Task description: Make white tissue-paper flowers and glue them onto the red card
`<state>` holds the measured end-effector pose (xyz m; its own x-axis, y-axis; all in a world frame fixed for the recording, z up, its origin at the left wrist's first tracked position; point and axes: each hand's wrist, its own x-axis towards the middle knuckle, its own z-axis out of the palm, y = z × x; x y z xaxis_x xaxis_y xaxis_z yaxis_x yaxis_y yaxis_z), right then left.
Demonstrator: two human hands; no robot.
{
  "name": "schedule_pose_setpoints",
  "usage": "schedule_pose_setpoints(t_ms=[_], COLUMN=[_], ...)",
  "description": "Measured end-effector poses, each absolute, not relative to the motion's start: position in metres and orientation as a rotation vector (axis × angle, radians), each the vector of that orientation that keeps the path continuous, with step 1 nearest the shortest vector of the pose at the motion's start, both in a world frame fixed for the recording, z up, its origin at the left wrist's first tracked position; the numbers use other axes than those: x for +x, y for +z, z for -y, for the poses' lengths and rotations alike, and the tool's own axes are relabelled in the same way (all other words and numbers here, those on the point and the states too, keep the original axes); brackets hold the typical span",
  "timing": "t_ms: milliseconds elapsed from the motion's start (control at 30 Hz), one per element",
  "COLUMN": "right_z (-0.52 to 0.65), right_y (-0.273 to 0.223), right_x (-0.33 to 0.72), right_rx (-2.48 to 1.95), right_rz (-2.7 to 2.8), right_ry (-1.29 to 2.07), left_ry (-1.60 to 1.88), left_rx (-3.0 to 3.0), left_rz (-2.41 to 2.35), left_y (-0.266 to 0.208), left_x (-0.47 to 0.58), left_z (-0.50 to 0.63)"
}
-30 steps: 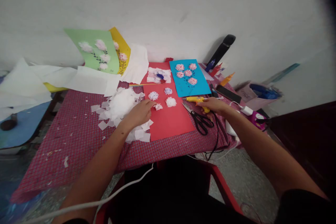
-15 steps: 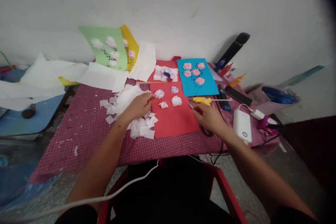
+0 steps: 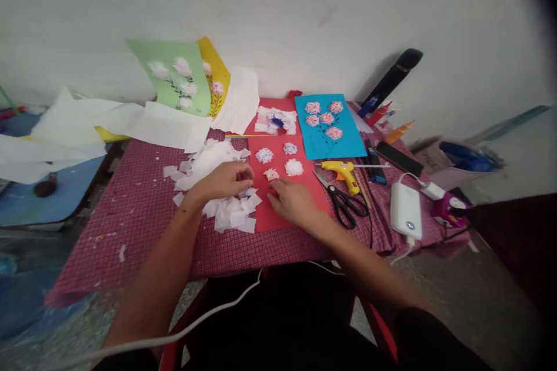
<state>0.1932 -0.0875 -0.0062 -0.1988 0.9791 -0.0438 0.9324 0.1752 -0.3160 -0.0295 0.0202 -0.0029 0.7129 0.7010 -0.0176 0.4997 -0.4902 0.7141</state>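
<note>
My left hand (image 3: 232,179) is over the right side of a pile of white paper squares (image 3: 206,163), its fingers curled together; anything between them is too small to make out. On the red paper sheet (image 3: 278,217), my right hand (image 3: 291,200) holds nothing, thumb and fingers slightly apart. Just beyond its fingertips sits a small white paper flower (image 3: 271,174). Around that lie a fuller white paper flower (image 3: 293,167), a white flower with dark specks (image 3: 264,155) and a bluish flower (image 3: 290,148). Black-handled scissors (image 3: 343,200) rest to the right.
A yellow glue gun (image 3: 346,173) lies beside the scissors. Behind is a blue sheet with pink flowers (image 3: 333,148); a green flower picture (image 3: 191,93) leans on the wall. At right are a phone (image 3: 399,158), a white power bank (image 3: 405,211) and a purple socket block (image 3: 448,214).
My right hand has left the scissors and moved left over the red sheet, so scissors and glue gun now show fully. My left hand has drawn back slightly from the speckled flower.
</note>
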Motion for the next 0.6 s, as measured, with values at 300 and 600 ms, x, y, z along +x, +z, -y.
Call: schedule_pose_setpoints(t_ms=[300,600], right_z=[0.123,0.160], right_y=[-0.010,-0.001], right_x=[0.317,0.305], right_rx=[-2.255,-2.223], right_rz=[1.878,2.048], right_ry=[0.192,0.338], left_ry=[0.150,0.173], left_rx=[2.478,2.371], left_rz=[-0.820,-0.795], left_y=[-0.015,-0.002], left_x=[-0.027,-0.026], left_z=[-0.020,-0.022])
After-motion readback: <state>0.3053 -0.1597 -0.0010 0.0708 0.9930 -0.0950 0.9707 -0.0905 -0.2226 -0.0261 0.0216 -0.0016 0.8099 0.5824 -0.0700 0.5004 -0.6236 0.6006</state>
